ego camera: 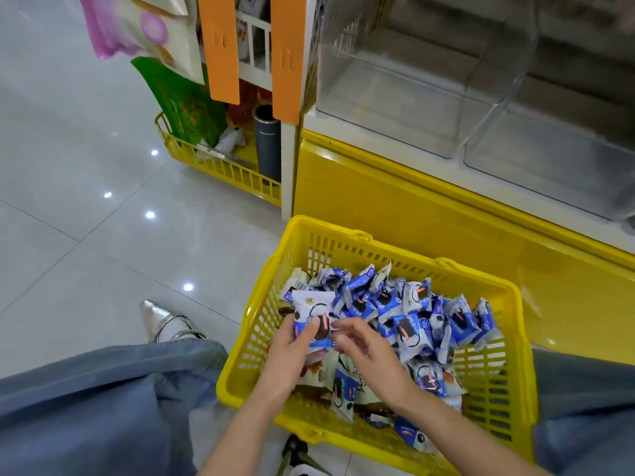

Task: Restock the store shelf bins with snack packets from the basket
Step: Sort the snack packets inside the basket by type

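A yellow plastic basket (488,369) sits on the floor in front of me, filled with several blue-and-white snack packets (409,324). My left hand (292,352) grips a small stack of these packets (313,316) upright above the basket's left side. My right hand (364,348) is beside it, its fingertips touching the stack's right edge. Clear plastic shelf bins (412,108) stand above and behind the basket, and I see nothing inside them.
A yellow shelf base (395,207) runs behind the basket. To the left a low yellow wire rack (220,166) holds a grey cylinder (268,146) and green bags. Orange strips (220,46) hang above. My knees in blue trousers flank the basket on the tiled floor.
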`<state>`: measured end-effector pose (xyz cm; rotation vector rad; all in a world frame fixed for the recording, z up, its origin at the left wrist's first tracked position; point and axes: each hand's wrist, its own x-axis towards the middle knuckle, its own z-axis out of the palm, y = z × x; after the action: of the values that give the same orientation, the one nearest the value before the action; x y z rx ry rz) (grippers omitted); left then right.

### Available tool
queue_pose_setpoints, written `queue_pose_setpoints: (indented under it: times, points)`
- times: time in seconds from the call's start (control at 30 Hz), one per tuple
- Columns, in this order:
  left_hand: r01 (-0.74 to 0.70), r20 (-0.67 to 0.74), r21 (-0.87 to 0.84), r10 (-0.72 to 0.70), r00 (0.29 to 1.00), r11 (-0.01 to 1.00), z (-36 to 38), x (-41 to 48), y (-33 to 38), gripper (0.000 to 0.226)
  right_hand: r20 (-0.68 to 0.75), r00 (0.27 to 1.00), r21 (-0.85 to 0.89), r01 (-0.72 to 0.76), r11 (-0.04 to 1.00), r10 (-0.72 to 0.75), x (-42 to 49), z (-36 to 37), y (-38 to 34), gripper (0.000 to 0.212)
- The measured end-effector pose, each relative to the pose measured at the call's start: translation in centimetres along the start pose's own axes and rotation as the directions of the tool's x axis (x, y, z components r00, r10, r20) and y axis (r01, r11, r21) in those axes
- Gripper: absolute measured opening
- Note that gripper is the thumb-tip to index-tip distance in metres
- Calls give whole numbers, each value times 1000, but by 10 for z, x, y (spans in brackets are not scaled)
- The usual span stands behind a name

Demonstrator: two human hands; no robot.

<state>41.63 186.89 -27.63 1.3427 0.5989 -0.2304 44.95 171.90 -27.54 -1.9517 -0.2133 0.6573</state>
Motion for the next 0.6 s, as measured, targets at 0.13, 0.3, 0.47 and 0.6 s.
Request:
queue_pose_setpoints:
  times: [0.13, 0.3, 0.47, 0.6]
  points:
    - [84, -95, -67, -90, 991, 994, -16, 3, 3, 39, 47, 976, -480, -166, 862, 214, -1, -3, 48, 31]
    - [103, -125, -41, -107, 986, 994, -25, 3, 1, 25, 32, 946, -609, -239, 757, 324, -9, 11, 82, 34]
    - [123, -183, 99, -103, 978, 987, -23, 5, -7, 46, 41, 963, -601, -189, 777, 266, -4, -5, 65, 10]
    - [124, -144, 112, -108, 984, 986, -21, 6, -13, 24, 73, 971, -305, -196, 932, 228, 1, -27, 30, 13]
